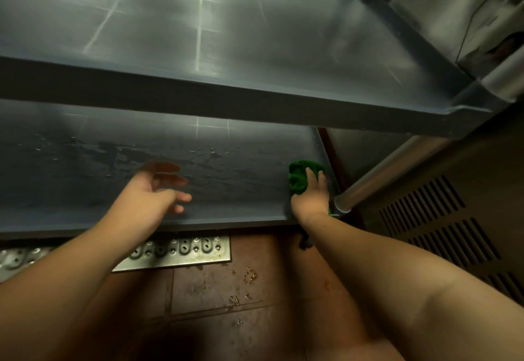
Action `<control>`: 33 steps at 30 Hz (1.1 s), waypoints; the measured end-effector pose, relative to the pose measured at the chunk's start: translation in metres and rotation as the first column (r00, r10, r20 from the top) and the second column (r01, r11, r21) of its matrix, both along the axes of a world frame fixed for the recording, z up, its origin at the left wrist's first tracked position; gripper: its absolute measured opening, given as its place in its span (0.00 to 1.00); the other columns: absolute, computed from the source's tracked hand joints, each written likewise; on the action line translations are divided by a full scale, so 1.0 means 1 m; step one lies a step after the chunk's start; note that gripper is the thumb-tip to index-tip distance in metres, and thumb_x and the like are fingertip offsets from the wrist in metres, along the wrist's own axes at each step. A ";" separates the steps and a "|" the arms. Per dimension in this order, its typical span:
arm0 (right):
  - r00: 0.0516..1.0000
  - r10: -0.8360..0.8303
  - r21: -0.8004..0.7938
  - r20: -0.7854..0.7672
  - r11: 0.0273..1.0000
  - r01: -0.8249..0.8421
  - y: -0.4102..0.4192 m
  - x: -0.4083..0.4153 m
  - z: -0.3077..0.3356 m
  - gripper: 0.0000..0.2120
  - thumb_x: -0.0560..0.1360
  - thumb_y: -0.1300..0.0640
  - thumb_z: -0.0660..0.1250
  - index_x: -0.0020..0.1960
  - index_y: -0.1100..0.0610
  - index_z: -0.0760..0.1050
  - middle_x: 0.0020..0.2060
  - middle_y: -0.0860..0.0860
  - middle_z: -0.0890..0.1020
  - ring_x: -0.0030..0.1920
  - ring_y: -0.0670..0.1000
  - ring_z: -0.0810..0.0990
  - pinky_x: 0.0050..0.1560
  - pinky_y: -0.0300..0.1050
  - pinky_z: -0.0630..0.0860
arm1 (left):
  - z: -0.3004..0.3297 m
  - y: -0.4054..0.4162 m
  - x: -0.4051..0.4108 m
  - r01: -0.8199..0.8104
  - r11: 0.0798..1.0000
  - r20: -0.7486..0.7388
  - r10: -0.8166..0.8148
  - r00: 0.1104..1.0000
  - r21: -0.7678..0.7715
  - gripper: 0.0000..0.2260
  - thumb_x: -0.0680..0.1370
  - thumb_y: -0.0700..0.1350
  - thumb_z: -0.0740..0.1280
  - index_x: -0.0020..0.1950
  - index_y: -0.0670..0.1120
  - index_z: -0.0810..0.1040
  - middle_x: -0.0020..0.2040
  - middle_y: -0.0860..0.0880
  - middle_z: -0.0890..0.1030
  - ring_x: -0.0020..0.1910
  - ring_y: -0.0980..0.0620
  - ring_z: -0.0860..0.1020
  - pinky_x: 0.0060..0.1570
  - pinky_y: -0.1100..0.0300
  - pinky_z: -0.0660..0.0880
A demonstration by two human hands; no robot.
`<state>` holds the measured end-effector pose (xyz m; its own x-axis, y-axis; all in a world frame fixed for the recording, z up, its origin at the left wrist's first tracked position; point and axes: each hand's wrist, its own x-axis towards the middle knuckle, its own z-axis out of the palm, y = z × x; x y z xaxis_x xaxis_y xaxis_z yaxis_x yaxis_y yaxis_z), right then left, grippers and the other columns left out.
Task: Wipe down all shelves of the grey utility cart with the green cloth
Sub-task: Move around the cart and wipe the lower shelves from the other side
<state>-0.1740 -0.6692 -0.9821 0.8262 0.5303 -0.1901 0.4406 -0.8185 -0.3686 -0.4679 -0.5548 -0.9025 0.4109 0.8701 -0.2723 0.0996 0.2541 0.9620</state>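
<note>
While the right hand (310, 197) grasps the green cloth (301, 176) at the wet lower shelf's (85, 167) right corner, the left hand (154, 193) hovers released leftward; upper shelf (226, 34) above, tiled floor (221, 289) and metal drain grate (181, 250) below.

Two bare forearms in shot, no sleeves, no gloves; left hand (154, 190) and right hand (310, 196) carry no rings or watch.
</note>
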 end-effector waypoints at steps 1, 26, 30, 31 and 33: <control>1.000 -0.001 0.006 -0.009 1.000 0.001 0.001 -0.005 0.000 0.37 0.76 0.60 0.63 0.79 0.45 0.51 0.80 0.49 0.47 0.77 0.58 0.57 0.75 0.50 0.61 | 0.001 0.001 -0.004 0.002 1.000 0.005 -0.002 1.000 0.004 0.18 0.75 0.24 0.58 0.54 0.45 0.72 0.49 0.44 0.78 0.43 0.46 0.81 0.32 0.65 0.79; 0.996 0.076 0.009 0.056 0.997 -0.076 0.050 -0.104 -0.006 0.36 0.75 0.61 0.64 0.78 0.48 0.55 0.79 0.50 0.51 0.75 0.61 0.59 0.74 0.53 0.63 | -0.027 0.054 -0.146 -0.139 0.990 -0.099 0.141 0.985 0.028 0.17 0.75 0.27 0.60 0.58 0.44 0.72 0.52 0.44 0.80 0.49 0.48 0.78 0.47 0.56 0.75; 0.993 0.091 0.013 0.081 0.996 -0.092 0.045 -0.103 -0.010 0.35 0.75 0.58 0.65 0.78 0.48 0.56 0.79 0.50 0.52 0.74 0.61 0.61 0.73 0.53 0.64 | -0.047 0.056 -0.143 -0.015 0.995 -0.220 0.037 0.975 0.101 0.23 0.73 0.27 0.57 0.64 0.45 0.72 0.60 0.48 0.78 0.55 0.51 0.78 0.41 0.65 0.73; 0.992 0.092 0.014 0.089 0.996 -0.093 0.044 -0.103 -0.011 0.35 0.75 0.58 0.66 0.78 0.48 0.56 0.79 0.50 0.53 0.74 0.61 0.61 0.72 0.54 0.64 | -0.051 0.055 -0.142 0.035 0.993 -0.251 -0.006 0.968 0.111 0.24 0.74 0.29 0.58 0.67 0.46 0.71 0.61 0.51 0.77 0.52 0.55 0.78 0.37 0.67 0.72; 0.989 0.098 0.014 0.107 0.995 -0.100 0.043 -0.102 -0.013 0.35 0.75 0.57 0.67 0.78 0.48 0.57 0.79 0.50 0.54 0.74 0.61 0.62 0.72 0.54 0.65 | -0.063 0.052 -0.142 0.108 0.986 -0.298 -0.066 0.952 0.127 0.25 0.75 0.30 0.58 0.70 0.48 0.69 0.64 0.55 0.74 0.42 0.63 0.75 0.31 0.72 0.71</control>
